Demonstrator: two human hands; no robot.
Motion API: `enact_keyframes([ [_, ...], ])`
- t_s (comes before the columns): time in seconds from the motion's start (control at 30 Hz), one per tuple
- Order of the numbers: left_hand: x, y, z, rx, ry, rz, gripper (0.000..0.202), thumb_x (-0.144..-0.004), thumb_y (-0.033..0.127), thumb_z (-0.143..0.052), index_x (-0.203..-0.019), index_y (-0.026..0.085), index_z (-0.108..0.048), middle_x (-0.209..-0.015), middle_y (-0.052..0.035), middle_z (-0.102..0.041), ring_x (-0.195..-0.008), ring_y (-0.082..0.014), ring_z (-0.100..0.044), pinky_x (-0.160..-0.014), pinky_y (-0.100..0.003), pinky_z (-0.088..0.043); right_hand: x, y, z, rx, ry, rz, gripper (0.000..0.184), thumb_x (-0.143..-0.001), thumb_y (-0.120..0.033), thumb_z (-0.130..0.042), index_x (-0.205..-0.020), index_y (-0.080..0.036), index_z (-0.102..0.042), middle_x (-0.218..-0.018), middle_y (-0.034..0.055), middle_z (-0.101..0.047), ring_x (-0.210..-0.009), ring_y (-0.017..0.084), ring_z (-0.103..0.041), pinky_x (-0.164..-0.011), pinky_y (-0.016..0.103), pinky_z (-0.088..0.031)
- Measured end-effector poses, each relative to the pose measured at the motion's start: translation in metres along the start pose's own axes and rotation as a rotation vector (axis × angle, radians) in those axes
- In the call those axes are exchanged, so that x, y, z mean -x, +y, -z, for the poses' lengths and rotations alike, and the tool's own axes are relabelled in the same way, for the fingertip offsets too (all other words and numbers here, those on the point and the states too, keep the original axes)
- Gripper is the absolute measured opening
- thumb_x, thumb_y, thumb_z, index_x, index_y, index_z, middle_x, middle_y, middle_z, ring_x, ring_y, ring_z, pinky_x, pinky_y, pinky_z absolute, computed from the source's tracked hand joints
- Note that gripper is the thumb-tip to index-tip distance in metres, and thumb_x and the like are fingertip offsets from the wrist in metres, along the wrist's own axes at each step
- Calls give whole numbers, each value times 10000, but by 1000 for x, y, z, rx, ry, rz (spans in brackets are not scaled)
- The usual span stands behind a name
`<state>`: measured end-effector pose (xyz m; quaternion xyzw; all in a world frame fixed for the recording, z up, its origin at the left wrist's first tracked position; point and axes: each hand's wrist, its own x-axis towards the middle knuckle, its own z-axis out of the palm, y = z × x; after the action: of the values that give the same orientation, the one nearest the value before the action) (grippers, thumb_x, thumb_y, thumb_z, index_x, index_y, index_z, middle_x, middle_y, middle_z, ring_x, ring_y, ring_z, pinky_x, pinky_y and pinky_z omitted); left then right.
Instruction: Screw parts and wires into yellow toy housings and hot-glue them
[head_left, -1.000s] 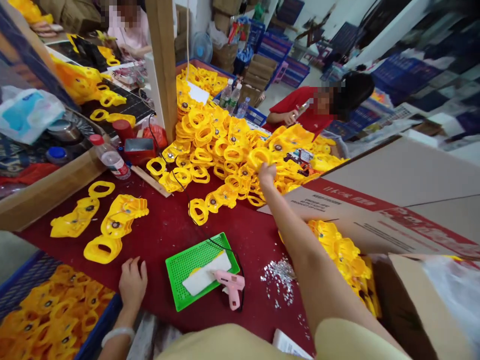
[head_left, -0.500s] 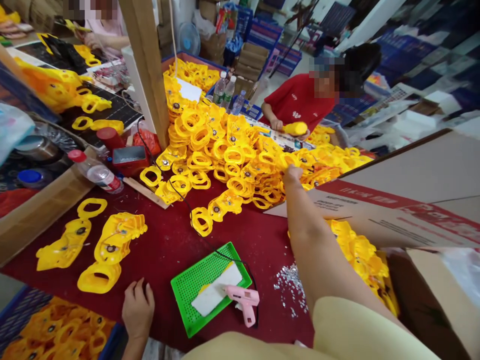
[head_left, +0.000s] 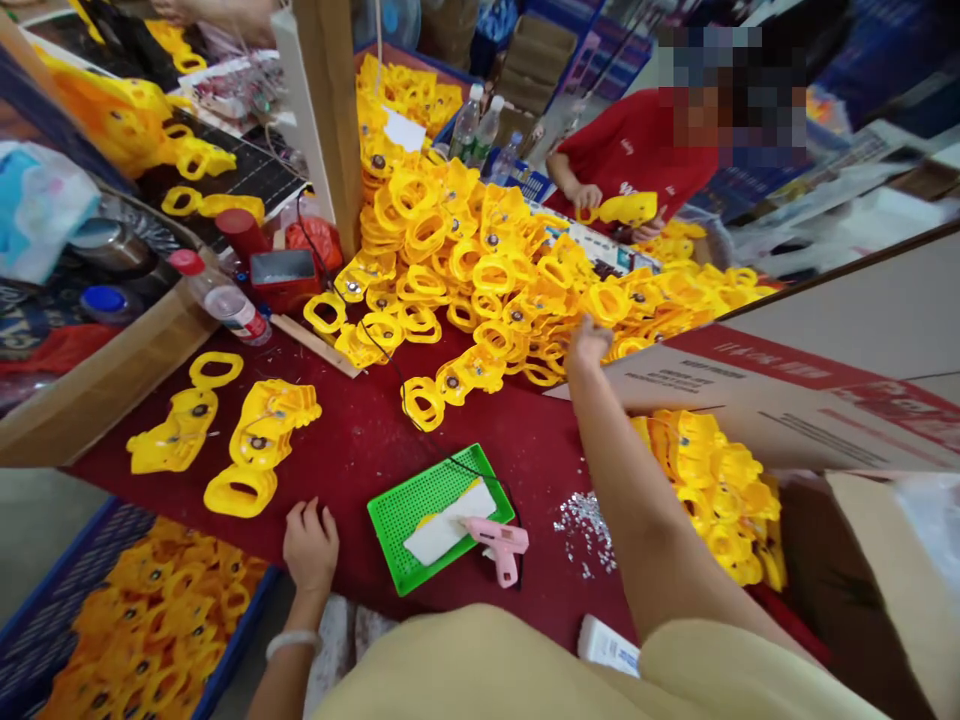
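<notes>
My left hand (head_left: 310,545) rests at the near edge of the dark red table, fingers spread and holding nothing. Just above it lie several yellow plastic duck-like shells with ring-shaped ends (head_left: 259,440). My right arm stretches forward, and my right hand (head_left: 590,343) is at the near side of a big pile of the same yellow shells (head_left: 480,270). Its fingers are blurred, so I cannot tell whether they grip a shell. Between my arms, a green perforated tray (head_left: 386,515) holds a white pad (head_left: 442,530). A pink glue gun (head_left: 501,543) lies with its nozzle over the tray.
Small shiny pieces (head_left: 585,530) are scattered beside my right forearm. A cardboard box (head_left: 750,375) stands at the right. A blue crate (head_left: 67,570) of yellow shells sits below left. Bottles (head_left: 232,310) stand left. Across the pile, a person in red (head_left: 637,150) holds a yellow piece.
The view has shifted, so the table appears higher and more of the lower crate shows. My right hand stays at the pile; my left hand stays at the table edge.
</notes>
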<state>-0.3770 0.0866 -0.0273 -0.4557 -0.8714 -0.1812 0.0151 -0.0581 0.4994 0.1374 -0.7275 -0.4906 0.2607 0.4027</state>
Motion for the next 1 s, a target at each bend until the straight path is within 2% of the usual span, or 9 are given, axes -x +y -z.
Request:
enact_keyframes([
  [0.17,2,0,1,-8,-16,-1,336,-945,311,-453,-1098,77,-639,-1074,-165,-586,-936,-251,-595,-791,-351,-480,113,36,-35,52,-434,-291,382,-907,-391,-579,-1217,-167,-561,-1215,87,-595,-1042,199,-610,-876,420,-544],
  [0.27,3,2,3,-4,-18,-4,329,-945,305,-454,-1101,81,-637,-1079,-162,-581,-948,-251,-591,-796,-348,-474,166,50,-66,107,-612,-394,383,-906,-390,-580,-1216,-166,-561,-1214,88,-595,-1041,199,-610,-875,419,-545],
  [0.37,3,2,4,-5,-14,-6,325,-943,302,-450,-1090,81,-639,-1073,-160,-580,-942,-250,-590,-792,-346,-470,191,50,-97,182,-626,-421,389,-907,-393,-579,-1223,-168,-557,-1224,88,-591,-1051,203,-607,-882,426,-542],
  [0.47,4,2,4,-11,-17,-8,319,-940,291,-451,-1094,84,-638,-1078,-161,-577,-945,-248,-590,-797,-350,-472,200,44,-124,288,-529,-420,388,-907,-395,-578,-1226,-175,-558,-1239,89,-585,-1068,207,-601,-895,431,-535],
  [0.57,4,2,5,-24,-19,-12,322,-943,291,-449,-1097,80,-637,-1089,-168,-576,-950,-253,-590,-791,-355,-478,204,40,-139,384,-422,-421,374,-910,-395,-572,-1220,-186,-563,-1247,89,-582,-1076,204,-597,-905,427,-531],
  [0.63,3,2,5,-33,-12,-19,328,-947,295,-445,-1090,74,-640,-1087,-169,-579,-942,-255,-592,-780,-353,-482,206,40,-143,415,-366,-405,370,-912,-394,-569,-1219,-186,-564,-1246,90,-583,-1072,202,-598,-904,425,-532],
  [0.73,2,2,6,-40,4,-36,335,-948,301,-445,-1084,69,-644,-1076,-166,-584,-924,-253,-596,-767,-346,-485,209,43,-137,415,-297,-326,375,-912,-393,-570,-1221,-182,-562,-1244,90,-583,-1069,203,-599,-901,427,-533],
  [0.93,0,2,7,-45,29,-48,332,-947,306,-450,-1078,71,-645,-1059,-162,-588,-899,-247,-598,-751,-345,-485,223,57,-99,388,-226,-78,390,-907,-388,-579,-1231,-173,-552,-1240,90,-584,-1067,207,-602,-896,432,-535],
  [1.0,-1,2,7,-47,32,-54,333,-948,309,-450,-1073,71,-646,-1060,-163,-589,-898,-248,-599,-745,-345,-487,218,56,-83,389,-212,-3,385,-907,-386,-578,-1228,-174,-554,-1238,89,-585,-1065,206,-603,-895,430,-536],
])
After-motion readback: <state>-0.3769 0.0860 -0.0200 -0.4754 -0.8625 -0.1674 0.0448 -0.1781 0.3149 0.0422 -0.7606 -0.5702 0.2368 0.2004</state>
